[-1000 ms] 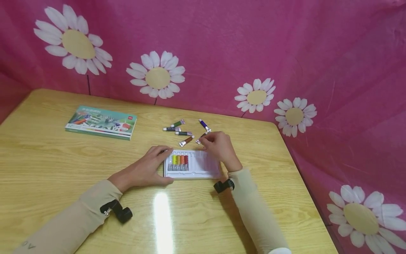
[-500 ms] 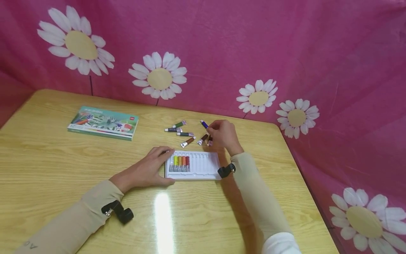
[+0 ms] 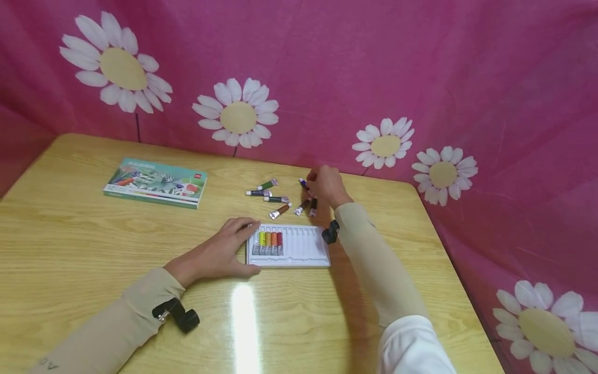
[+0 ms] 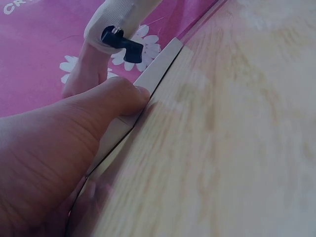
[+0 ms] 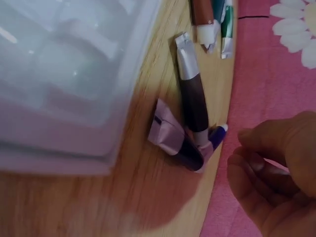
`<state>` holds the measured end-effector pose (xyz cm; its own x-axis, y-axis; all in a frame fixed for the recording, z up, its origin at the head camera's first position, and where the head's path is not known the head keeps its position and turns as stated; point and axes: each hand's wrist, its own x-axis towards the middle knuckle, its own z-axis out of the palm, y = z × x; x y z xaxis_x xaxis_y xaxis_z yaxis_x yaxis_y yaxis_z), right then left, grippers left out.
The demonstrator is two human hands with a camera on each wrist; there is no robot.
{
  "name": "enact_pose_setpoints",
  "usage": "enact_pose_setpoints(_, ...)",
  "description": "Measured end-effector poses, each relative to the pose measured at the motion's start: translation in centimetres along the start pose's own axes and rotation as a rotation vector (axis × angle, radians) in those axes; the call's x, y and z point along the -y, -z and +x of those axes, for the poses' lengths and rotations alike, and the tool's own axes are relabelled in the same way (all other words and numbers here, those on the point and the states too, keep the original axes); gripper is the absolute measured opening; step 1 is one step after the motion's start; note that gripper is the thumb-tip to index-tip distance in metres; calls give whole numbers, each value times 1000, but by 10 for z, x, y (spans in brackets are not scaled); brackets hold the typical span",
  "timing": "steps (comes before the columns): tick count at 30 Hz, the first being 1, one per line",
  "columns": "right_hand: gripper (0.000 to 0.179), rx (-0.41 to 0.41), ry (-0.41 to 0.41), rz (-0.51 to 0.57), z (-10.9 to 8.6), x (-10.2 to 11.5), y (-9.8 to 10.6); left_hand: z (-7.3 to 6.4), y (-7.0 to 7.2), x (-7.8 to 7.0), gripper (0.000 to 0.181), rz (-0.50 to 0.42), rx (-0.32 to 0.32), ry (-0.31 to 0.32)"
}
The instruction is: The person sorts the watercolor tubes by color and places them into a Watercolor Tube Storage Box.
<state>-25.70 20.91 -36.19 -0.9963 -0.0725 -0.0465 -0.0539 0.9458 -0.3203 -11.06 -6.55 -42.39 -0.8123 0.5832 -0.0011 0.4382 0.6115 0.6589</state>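
A white plastic paint tray (image 3: pixel 306 244) lies on the table, with several yellow-to-red paint tubes (image 3: pixel 268 242) in slots at its left. My left hand (image 3: pixel 219 253) grips the tray's left end, thumb along the near edge, as the left wrist view also shows at the tray's side (image 4: pixel 160 61). Beyond the tray's right half, my right hand (image 3: pixel 328 185) is over a blue paint tube (image 3: pixel 303 183). Its fingers are loosely curled in the right wrist view, with nothing visible between them. Two dark tubes, one silver-ended (image 5: pixel 195 101) and one pinkish-ended (image 5: pixel 170 131), lie beside the blue one.
Left of these, a brown tube (image 3: pixel 280 210) and several dark and green tubes, including a green one (image 3: pixel 268 184), lie loose behind the tray. A flat teal illustrated box (image 3: pixel 155 183) sits at the back left. A pink flowered cloth (image 3: pixel 308 78) hangs behind the table.
My right hand has moved away from the tray, past the dark tubes, to the blue tube at the back; two dark tubes behind the tray are now uncovered. The left hand keeps its grip.
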Motion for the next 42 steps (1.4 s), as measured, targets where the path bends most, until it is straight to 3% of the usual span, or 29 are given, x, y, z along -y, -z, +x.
enact_pose_setpoints(6,20,10,32,-58,8,1,-10,-1,0,-2,108,-6,-3,-5)
enact_pose_setpoints(11,21,40,4,-59,14,1,-12,-1,0,-2,109,-5,-8,-14)
enact_pose_setpoints(21,23,9,25,-133,16,-3,-10,-1,0,-1,109,-2,-18,-19)
enact_pose_setpoints(30,22,56,-33,-49,16,-8,-9,-1,0,0,110,5,-27,-29)
enact_pose_setpoints(37,23,70,-41,-58,15,-9,-10,-2,0,-1,110,6,-18,-21)
enact_pose_setpoints(42,35,72,-61,51,11,-7,-8,-2,0,0,110,7,-21,-22)
